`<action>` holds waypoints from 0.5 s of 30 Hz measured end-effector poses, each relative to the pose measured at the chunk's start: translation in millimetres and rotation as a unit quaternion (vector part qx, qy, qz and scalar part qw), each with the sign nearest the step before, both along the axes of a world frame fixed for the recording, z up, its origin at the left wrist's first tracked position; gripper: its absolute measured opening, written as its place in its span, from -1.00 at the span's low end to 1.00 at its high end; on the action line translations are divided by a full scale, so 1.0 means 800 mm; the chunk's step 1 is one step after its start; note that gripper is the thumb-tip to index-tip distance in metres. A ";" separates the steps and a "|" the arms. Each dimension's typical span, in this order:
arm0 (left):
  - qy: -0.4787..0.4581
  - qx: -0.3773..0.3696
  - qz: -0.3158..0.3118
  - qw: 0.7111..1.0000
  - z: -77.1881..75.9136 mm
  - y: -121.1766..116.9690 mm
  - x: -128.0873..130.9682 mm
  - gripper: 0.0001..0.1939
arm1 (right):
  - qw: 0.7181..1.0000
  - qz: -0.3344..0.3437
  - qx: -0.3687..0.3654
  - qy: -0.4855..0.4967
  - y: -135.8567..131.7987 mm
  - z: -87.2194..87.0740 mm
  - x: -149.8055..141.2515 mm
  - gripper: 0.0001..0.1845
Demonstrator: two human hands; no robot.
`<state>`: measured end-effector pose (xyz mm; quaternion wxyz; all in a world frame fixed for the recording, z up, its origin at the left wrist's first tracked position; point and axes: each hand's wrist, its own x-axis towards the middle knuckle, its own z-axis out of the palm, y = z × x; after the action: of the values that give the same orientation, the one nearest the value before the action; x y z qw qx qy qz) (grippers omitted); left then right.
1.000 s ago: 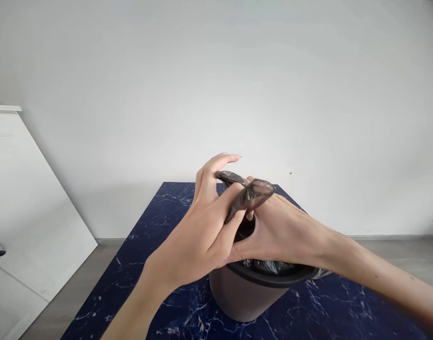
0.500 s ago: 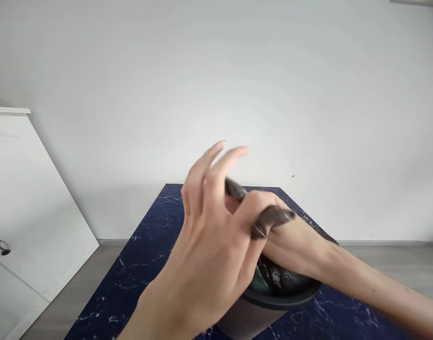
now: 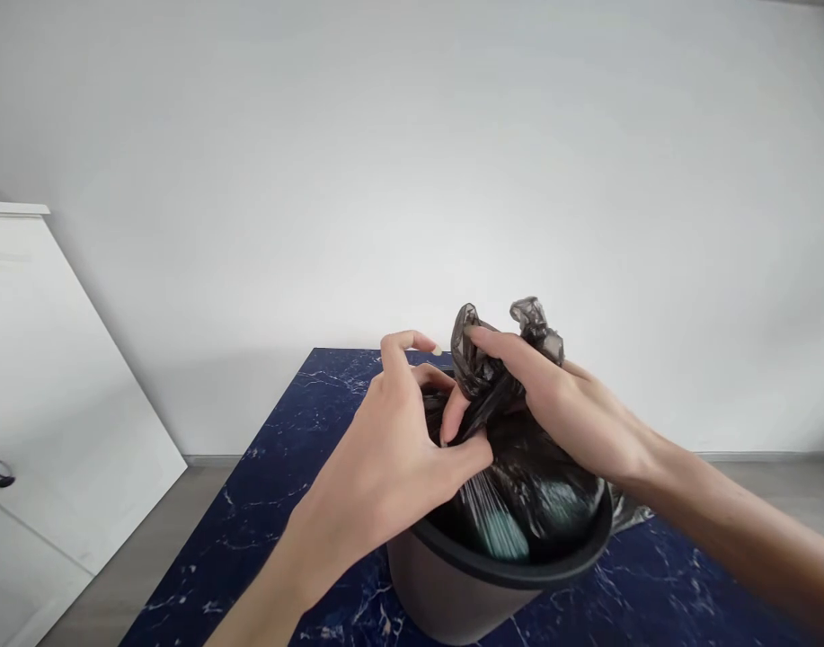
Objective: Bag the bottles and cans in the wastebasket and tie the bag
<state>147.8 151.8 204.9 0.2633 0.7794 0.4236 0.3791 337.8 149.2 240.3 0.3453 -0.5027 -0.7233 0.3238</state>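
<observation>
Trash bag [image 3: 529, 467] sat inside a bin [image 3: 465, 584], its neck gathered but apparently not fully knotted, as the left hand [image 3: 388, 449] and right hand [image 3: 573, 409] pinched the bunched plastic.

Left hand [image 3: 388, 458]: is arching, one finger [image 3: 412, 341] curling above the thumb [image 3: 465, 460].
Right hand [image 3: 573, 409]: is gripping, uppermost digit [image 3: 504, 346] pointing left.
Forearms [image 3: 735, 517]: are converging inward.
Left grip: is probably pinching, partly hidden.

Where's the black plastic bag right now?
In the head view, low and right of centre: the black plastic bag sits inside the bin, its gathered top between the left hand and right hand.
</observation>
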 end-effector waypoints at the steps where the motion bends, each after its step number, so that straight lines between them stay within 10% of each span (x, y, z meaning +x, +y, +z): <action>1: 0.004 -0.002 -0.006 1.000 0.002 0.000 0.000 -0.54 | 1.000 -0.003 0.014 -0.013 -0.001 0.000 0.002 -0.31; 4: 0.031 0.002 -0.024 0.999 0.010 0.001 -0.001 -0.87 | 0.999 0.006 0.047 -0.013 -0.003 -0.004 0.007 -0.40; 15: 0.057 0.047 -0.092 0.993 0.007 0.007 -0.002 -0.67 | 0.990 0.023 0.141 -0.019 0.012 -0.031 0.038 -0.65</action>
<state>146.1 157.5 210.2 0.2354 0.8472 0.3459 0.3275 368.0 158.7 215.2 0.3912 -0.4387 -0.7795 0.2163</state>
